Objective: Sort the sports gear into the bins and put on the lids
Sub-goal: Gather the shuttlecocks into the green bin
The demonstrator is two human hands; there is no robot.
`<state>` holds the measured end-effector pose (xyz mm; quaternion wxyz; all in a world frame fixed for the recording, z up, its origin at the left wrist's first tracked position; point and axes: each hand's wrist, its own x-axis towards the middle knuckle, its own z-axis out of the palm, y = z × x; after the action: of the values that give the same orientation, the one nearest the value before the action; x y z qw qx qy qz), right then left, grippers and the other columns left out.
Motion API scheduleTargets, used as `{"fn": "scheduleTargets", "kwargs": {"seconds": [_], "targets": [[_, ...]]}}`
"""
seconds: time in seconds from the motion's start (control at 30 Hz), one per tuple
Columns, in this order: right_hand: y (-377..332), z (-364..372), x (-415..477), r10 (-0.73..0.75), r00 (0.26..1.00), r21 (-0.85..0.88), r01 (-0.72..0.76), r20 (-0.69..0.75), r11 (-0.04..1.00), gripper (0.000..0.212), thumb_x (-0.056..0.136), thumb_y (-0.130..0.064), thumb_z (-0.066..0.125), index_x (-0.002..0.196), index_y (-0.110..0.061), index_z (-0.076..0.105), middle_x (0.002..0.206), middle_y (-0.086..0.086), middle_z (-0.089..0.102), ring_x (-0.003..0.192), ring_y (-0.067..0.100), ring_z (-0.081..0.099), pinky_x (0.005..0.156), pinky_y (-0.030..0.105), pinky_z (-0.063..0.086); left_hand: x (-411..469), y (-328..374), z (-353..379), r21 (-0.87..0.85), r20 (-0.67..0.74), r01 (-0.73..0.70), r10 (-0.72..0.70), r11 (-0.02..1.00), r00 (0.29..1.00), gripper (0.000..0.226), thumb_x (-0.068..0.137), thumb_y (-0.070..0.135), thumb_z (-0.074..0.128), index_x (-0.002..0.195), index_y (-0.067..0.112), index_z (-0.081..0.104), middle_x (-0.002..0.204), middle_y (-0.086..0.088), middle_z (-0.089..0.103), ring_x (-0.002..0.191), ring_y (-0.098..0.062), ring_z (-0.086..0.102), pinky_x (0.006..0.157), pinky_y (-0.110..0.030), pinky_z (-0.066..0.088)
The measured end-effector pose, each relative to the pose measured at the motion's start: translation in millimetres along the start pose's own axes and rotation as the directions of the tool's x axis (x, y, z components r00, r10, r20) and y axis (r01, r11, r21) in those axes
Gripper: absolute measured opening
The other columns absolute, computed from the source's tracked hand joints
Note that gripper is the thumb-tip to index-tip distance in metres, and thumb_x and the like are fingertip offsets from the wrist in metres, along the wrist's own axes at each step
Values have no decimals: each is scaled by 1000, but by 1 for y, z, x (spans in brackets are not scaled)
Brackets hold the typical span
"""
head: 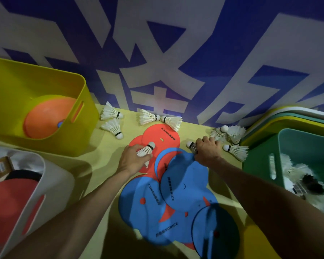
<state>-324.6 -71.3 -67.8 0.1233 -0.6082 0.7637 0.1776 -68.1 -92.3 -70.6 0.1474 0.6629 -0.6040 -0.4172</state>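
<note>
My left hand [133,158] grips a white shuttlecock [148,148] over the flat red and blue discs [178,195] spread across the yellow tabletop. My right hand [207,152] grips another shuttlecock [192,145] at the discs' far right edge. Several loose shuttlecocks [112,120] lie along the wall, and three more [232,139] lie beside the green bin [258,165], which holds shuttlecocks. An orange disc lies inside the yellow bin [69,144] at the far left. At the near left, the white bin [45,184] holds a red paddle.
A stack of lids [297,116] in white, green and yellow leans behind the green bin at the right. A blue wall with large white characters [157,53] rises right behind the table. The bins close in both sides of the table.
</note>
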Motion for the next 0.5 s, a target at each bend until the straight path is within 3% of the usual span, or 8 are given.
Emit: {"fn": "scheduleTargets", "kwargs": {"seconds": [0.1, 0.2, 0.3, 0.37, 0.43, 0.5], "targets": [[3, -17, -7, 16, 999, 263, -26, 38, 965, 49, 89, -35, 58, 129, -10, 44, 126, 15, 51, 114, 31, 52, 97, 40, 38, -11, 19, 0, -125, -5, -15, 15, 992, 1000, 29, 79, 37, 74, 103, 20, 70, 96, -1, 69, 91, -23, 64, 82, -40, 52], [11, -42, -23, -24, 996, 596, -32, 85, 803, 62, 81, -34, 70, 133, -11, 45, 123, 13, 60, 102, 26, 58, 81, 29, 44, -28, 38, 2, -322, -22, -1, -6, 947, 1000, 25, 83, 34, 71, 102, 18, 71, 97, 0, 72, 94, -19, 66, 80, -36, 51], [23, -70, -49, -77, 997, 740, 30, 29, 672, 61, 83, -37, 70, 133, -13, 46, 117, 7, 65, 92, 19, 60, 78, 27, 44, -47, 62, 6, -432, -12, 15, -22, 902, 1000, 34, 84, 40, 69, 107, 14, 70, 101, 3, 71, 95, -13, 65, 75, -22, 47], [35, -85, -65, -65, 997, 792, 62, -28, 608, 56, 83, -37, 70, 129, -13, 50, 113, 5, 65, 91, 21, 63, 81, 32, 50, -60, 82, 6, -495, 3, -11, 15, 869, 1000, 29, 85, 41, 67, 99, 15, 71, 92, 4, 71, 89, -13, 64, 74, -21, 47], [52, -97, -80, -23, 998, 875, 59, -55, 480, 51, 82, -35, 72, 124, -11, 54, 109, 6, 65, 92, 23, 66, 84, 38, 55, -74, 102, 6, -529, 21, -44, 64, 848, 998, 39, 82, 50, 67, 96, 14, 71, 90, -3, 71, 88, -19, 65, 79, -30, 52], [72, -103, -95, 22, 999, 956, 36, -45, 292, 49, 82, -32, 72, 122, -8, 56, 110, 12, 65, 95, 26, 67, 87, 43, 56, -89, 119, 8, -549, 32, -97, 137, 830, 990, 60, 74, 62, 68, 94, 5, 65, 87, -13, 65, 82, -30, 63, 87, -50, 51]]}}
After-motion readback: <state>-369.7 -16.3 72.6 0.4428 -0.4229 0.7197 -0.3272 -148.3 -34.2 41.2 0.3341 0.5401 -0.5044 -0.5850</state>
